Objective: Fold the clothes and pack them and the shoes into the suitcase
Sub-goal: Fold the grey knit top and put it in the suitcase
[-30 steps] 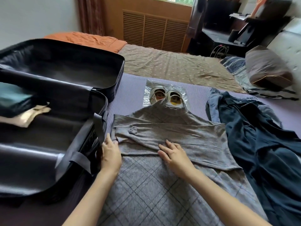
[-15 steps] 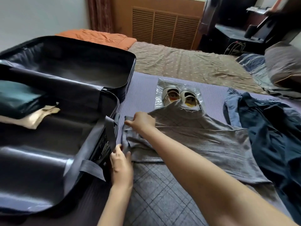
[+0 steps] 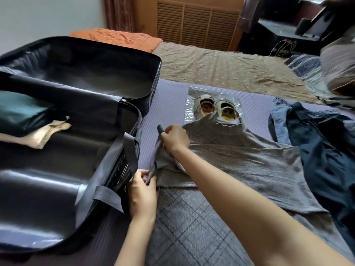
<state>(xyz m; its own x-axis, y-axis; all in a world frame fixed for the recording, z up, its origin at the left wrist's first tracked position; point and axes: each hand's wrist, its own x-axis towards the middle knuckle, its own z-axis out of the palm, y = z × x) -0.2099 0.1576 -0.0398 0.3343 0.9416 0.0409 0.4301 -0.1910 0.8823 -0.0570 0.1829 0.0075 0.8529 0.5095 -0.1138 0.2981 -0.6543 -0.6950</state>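
So the grey turtleneck garment [image 3: 240, 162] is being spread flat on the bed [image 3: 169, 104], right beside the open suitcase [image 3: 48, 198], with its collar lying over the near ends of the 2 shoes [image 3: 215, 110]. The edge on the suitcase side is being pinched by both hands. The left hand [image 3: 142, 191] is being held low at the near corner, its grip clamped on the fabric between thumb and fingers. The right hand [image 3: 175, 138] is being reached across farther up, its grip closed round a bunch of that same edge, which is being lifted a bit off the bed. The shoes are sitting on a clear plastic bag [image 3: 192, 95]. A pile of dark blue clothes [image 3: 322, 154] is lying right up against the garment on the right. Inside the suitcase, 2 folded items, a teal one [image 3: 21, 110] and a cream one [image 3: 44, 133], are being stored at the left.
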